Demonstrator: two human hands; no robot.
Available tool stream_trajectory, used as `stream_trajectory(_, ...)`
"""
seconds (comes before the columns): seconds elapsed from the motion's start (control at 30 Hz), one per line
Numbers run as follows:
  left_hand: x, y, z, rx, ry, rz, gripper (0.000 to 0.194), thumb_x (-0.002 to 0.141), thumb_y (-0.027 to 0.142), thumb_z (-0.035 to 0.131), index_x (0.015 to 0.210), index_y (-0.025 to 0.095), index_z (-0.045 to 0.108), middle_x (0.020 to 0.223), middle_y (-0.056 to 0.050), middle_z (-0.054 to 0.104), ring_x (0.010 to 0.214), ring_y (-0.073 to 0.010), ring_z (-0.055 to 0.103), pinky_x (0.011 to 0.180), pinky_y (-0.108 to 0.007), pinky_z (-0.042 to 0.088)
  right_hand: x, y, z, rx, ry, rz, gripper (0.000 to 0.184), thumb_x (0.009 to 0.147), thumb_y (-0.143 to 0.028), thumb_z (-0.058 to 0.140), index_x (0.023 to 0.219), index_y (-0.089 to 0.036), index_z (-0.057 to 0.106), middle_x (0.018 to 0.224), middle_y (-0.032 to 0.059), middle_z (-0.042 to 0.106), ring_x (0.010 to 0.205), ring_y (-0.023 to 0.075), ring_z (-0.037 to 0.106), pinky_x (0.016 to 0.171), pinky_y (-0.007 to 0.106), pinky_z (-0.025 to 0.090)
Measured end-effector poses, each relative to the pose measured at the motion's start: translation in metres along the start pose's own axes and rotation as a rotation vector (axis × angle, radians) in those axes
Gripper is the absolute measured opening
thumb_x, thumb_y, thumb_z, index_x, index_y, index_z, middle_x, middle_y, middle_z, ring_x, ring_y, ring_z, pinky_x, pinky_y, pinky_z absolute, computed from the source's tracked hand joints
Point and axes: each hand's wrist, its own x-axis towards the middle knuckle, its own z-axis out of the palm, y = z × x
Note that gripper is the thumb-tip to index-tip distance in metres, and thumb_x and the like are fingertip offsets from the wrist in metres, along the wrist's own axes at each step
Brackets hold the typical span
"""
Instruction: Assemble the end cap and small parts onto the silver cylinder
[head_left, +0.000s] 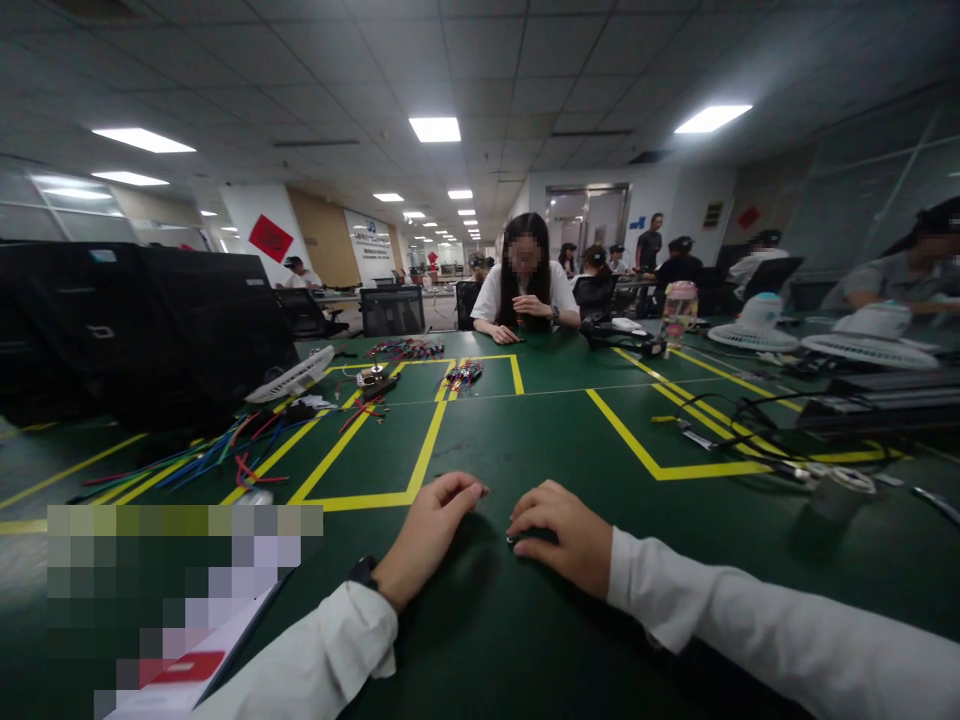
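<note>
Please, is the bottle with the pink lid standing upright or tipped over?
Upright: the bottle stands on the table, its pink lid on top.

Small bit [510,541] at the right hand [562,532]

The bit shows pale and shiny, little more than a speck, between the right hand's thumb and fingertips, at that hand's left edge. The fingers hide most of it; its full shape and tilt are too small to make out.
</note>
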Motion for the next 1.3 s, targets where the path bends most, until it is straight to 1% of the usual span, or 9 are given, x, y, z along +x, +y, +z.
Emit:
stream_trajectory(0.27, 0.001, -0.003, 0.0, -0.029, -0.004, -0.009, 0.024, 0.081, 0.038, 0.053, 0.082, 0.016, 0.064, 0.084, -0.003, 0.066, 0.082, -0.0194, 0.058, 0.077, -0.029, 0.042, -0.005, -0.005, -0.007, -0.046, 0.1, -0.024, 0.013, 0.079, -0.028, 0.057, 0.084, -0.02, 0.065, 0.089, 0.0025, 0.064, 0.086, 0.0134, 0.055, 0.08, 0.029, 0.041)
stream_trajectory(0.37, -0.001, -0.002, 0.0, -0.065, 0.016, -0.04, 0.022, 0.081, 0.036, 0.054, 0.085, 0.016, 0.063, 0.082, -0.003, 0.064, 0.08, -0.0188, 0.057, 0.075, -0.028, 0.042, -0.023, 0.015, -0.042, -0.197, 0.301, -0.001, 0.014, 0.08, -0.027, 0.054, 0.087, -0.017, 0.061, 0.09, 0.0046, 0.064, 0.087, 0.0141, 0.056, 0.081, 0.031, 0.04)
stream_trajectory(0.47, -0.001, -0.002, 0.001, -0.099, 0.017, -0.05, 0.024, 0.08, 0.036, 0.054, 0.09, 0.016, 0.062, 0.081, -0.003, 0.063, 0.077, -0.0179, 0.057, 0.072, -0.028, 0.042, -0.062, 0.051, -0.098, -0.599, 0.537, 0.057, 0.015, 0.075, -0.031, 0.058, 0.083, -0.019, 0.061, 0.09, 0.0046, 0.065, 0.092, 0.0185, 0.057, 0.087, 0.037, 0.036)
stream_trajectory(0.6, 0.002, -0.004, 0.003, -0.12, 0.008, -0.047, 0.023, 0.079, 0.035, 0.055, 0.091, 0.016, 0.061, 0.078, -0.002, 0.062, 0.073, -0.0172, 0.056, 0.069, -0.027, 0.041, -0.132, 0.098, -0.165, -0.919, 0.595, 0.384, 0.023, 0.072, -0.038, 0.057, 0.082, -0.018, 0.062, 0.09, 0.0092, 0.066, 0.087, 0.0239, 0.058, 0.082, 0.039, 0.036)
stream_trajectory(0.7, 0.004, -0.006, 0.004, -0.141, 0.037, -0.042, 0.022, 0.078, 0.034, 0.056, 0.088, 0.015, 0.06, 0.073, -0.001, 0.061, 0.068, -0.0163, 0.055, 0.067, -0.027, 0.041, -0.176, 0.119, -0.191, -0.783, 0.598, 0.789, 0.03, 0.067, -0.042, 0.06, 0.086, -0.019, 0.063, 0.087, 0.0127, 0.065, 0.067, 0.0207, 0.057, 0.064, 0.035, 0.039)
stream_trajectory(0.8, 0.006, -0.008, 0.004, -0.16, 0.059, -0.044, 0.022, 0.078, 0.035, 0.056, 0.088, 0.016, 0.06, 0.072, -0.001, 0.061, 0.068, -0.0161, 0.055, 0.067, -0.027, 0.042, -0.2, 0.129, -0.2, -0.561, 0.547, 1.015, 0.033, 0.064, -0.047, 0.062, 0.085, -0.021, 0.064, 0.082, 0.0113, 0.066, 0.059, 0.0179, 0.056, 0.061, 0.034, 0.039)
stream_trajectory(0.9, 0.005, -0.008, 0.004, -0.172, 0.067, -0.059, 0.022, 0.078, 0.034, 0.057, 0.088, 0.016, 0.06, 0.071, -0.001, 0.062, 0.068, -0.016, 0.055, 0.067, -0.027, 0.042, -0.209, 0.134, -0.201, -0.489, 0.541, 1.08, 0.033, 0.063, -0.049, 0.064, 0.084, -0.024, 0.065, 0.084, 0.0083, 0.066, 0.065, 0.0192, 0.058, 0.066, 0.035, 0.04)
stream_trajectory(1.1, 0.002, -0.004, 0.003, -0.182, 0.065, -0.07, 0.022, 0.077, 0.034, 0.057, 0.089, 0.015, 0.06, 0.072, -0.001, 0.061, 0.069, -0.0157, 0.056, 0.068, -0.026, 0.042, -0.223, 0.152, -0.207, -0.468, 0.617, 1.141, 0.036, 0.064, -0.052, 0.063, 0.087, -0.024, 0.065, 0.085, 0.0095, 0.066, 0.066, 0.0204, 0.059, 0.065, 0.036, 0.04)
stream_trajectory(1.3, 0.004, -0.006, 0.003, -0.177, 0.046, -0.061, 0.022, 0.078, 0.035, 0.057, 0.09, 0.016, 0.06, 0.071, 0.0, 0.061, 0.068, -0.0156, 0.056, 0.067, -0.026, 0.042, -0.232, 0.156, -0.203, -0.32, 0.714, 1.09, 0.028, 0.064, -0.046, 0.065, 0.081, -0.024, 0.066, 0.081, 0.0079, 0.067, 0.067, 0.0211, 0.06, 0.065, 0.036, 0.042)
